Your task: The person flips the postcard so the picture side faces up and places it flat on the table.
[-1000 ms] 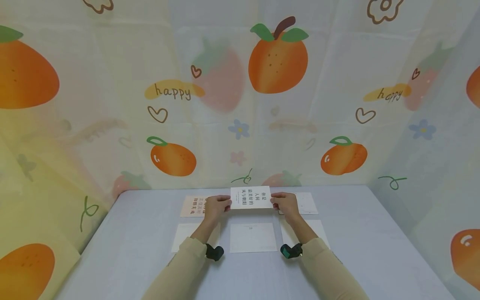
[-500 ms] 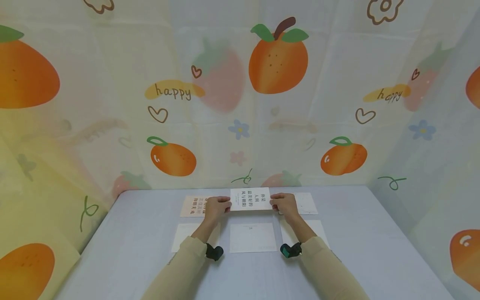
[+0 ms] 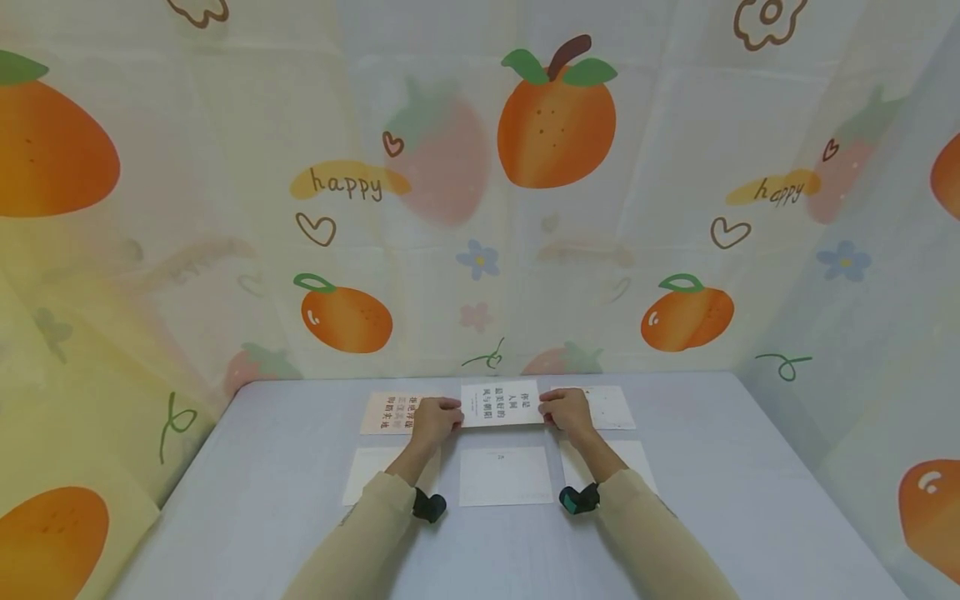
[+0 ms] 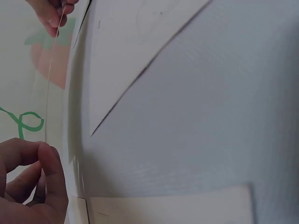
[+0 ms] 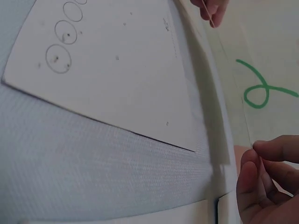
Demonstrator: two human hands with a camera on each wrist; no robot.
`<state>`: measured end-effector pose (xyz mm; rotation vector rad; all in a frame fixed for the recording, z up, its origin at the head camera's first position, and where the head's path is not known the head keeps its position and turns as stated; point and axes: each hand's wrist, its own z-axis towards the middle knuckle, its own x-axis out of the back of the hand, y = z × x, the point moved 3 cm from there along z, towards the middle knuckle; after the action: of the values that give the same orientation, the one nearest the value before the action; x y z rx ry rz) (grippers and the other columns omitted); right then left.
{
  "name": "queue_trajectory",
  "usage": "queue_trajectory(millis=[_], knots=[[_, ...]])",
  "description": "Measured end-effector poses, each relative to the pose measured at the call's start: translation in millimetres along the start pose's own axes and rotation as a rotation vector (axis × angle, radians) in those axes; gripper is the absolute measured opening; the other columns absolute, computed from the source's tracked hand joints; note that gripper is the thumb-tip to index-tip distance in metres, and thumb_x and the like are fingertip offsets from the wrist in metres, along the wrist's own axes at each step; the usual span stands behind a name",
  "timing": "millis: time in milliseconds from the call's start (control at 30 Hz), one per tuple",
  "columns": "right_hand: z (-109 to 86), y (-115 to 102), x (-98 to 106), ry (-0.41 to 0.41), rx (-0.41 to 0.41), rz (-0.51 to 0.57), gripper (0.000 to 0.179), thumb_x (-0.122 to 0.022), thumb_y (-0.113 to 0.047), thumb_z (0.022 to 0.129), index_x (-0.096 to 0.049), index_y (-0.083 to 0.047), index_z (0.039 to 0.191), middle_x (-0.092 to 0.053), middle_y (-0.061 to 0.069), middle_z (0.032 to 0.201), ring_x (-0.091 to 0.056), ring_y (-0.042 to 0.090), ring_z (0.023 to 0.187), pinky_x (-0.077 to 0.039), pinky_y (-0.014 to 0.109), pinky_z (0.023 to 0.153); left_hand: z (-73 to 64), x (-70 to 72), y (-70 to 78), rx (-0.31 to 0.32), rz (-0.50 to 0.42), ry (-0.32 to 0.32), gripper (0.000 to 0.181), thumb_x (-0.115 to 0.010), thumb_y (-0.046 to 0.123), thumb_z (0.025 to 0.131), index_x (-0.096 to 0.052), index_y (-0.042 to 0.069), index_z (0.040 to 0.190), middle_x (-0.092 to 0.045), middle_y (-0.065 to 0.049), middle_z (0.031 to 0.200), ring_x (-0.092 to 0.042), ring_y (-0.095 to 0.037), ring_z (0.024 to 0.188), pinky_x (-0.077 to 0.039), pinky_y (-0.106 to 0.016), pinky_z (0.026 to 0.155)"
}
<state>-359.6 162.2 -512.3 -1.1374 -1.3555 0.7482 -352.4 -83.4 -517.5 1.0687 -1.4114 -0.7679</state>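
Observation:
Both hands hold a white card (image 3: 501,403) printed with dark Chinese characters, at the middle of the back row. My left hand (image 3: 435,421) pinches its left edge between thumb and fingers. At the right edge my right hand (image 3: 568,412) pinches it the same way. The wrist views show the card nearly edge-on, raised off the table, with the left hand (image 4: 35,182) and the right hand (image 5: 266,179) on its two ends. A cream card (image 3: 386,412) with brown characters lies left, partly behind my left hand. Another white card (image 3: 613,407) lies to the right.
A front row of pale cards lies nearer me: a middle card (image 3: 506,477), a left card (image 3: 363,475) and a right card (image 3: 633,467), the outer two partly under my forearms. Behind the table (image 3: 247,500) hangs a fruit-printed curtain (image 3: 450,333).
The held card and both hands have come slightly down and toward me. More of the cream card's characters show beside my left hand. The cards lying on the table have stayed put.

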Motion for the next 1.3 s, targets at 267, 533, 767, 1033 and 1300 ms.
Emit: queue_trajectory(millis=[267,533,767,1033,1300], knots=[[3.0,-0.7,-4.5,-0.017,-0.003,-0.068,0.018,-0.065,0.002,0.079,-0.071,0.006,0.095,-0.064,0.007,0.068,-0.055,0.010,0.053,-0.046,0.020,0.051,0.2,-1.8,-3.1,-0.004,0.083,0.001,0.027,-0.065,0.002,0.081,-0.070,-0.002,0.107,-0.070,-0.018,0.108,-0.065,-0.019,0.082,-0.052,-0.023,0.065],[4.9,1.8,-6.2,-0.035,-0.005,-0.112,0.014,-0.066,0.003,0.079,-0.070,0.006,0.093,-0.063,0.006,0.065,-0.055,0.010,0.052,-0.045,0.020,0.049,1.8,-3.3,-5.1,-0.002,0.096,-0.012,0.028,-0.065,0.000,0.080,-0.070,-0.004,0.108,-0.069,-0.019,0.110,-0.065,-0.021,0.086,-0.053,-0.024,0.066],[4.9,1.1,-6.7,-0.035,0.015,-0.142,0.013,-0.066,0.002,0.080,-0.071,0.006,0.091,-0.063,0.006,0.063,-0.055,0.010,0.051,-0.045,0.020,0.049,3.6,-3.9,-4.8,-0.007,0.122,-0.021,0.028,-0.065,0.001,0.081,-0.069,-0.003,0.108,-0.068,-0.020,0.111,-0.064,-0.022,0.090,-0.052,-0.024,0.066],[5.1,4.0,-7.7,-0.036,0.010,-0.154,0.014,-0.065,0.003,0.079,-0.071,0.006,0.092,-0.064,0.007,0.063,-0.056,0.010,0.050,-0.044,0.019,0.049,1.5,-5.0,-5.4,-0.006,0.132,-0.007,0.027,-0.066,0.001,0.080,-0.070,-0.003,0.107,-0.069,-0.019,0.110,-0.063,-0.023,0.090,-0.053,-0.026,0.068],[6.3,5.4,-8.7,-0.040,0.009,-0.167,0.014,-0.065,0.004,0.079,-0.071,0.007,0.092,-0.066,0.008,0.065,-0.056,0.010,0.050,-0.045,0.018,0.048,0.6,-5.1,-4.1,-0.025,0.130,-0.008,0.026,-0.066,-0.001,0.080,-0.070,-0.005,0.105,-0.070,-0.019,0.105,-0.064,-0.021,0.084,-0.054,-0.026,0.066]])
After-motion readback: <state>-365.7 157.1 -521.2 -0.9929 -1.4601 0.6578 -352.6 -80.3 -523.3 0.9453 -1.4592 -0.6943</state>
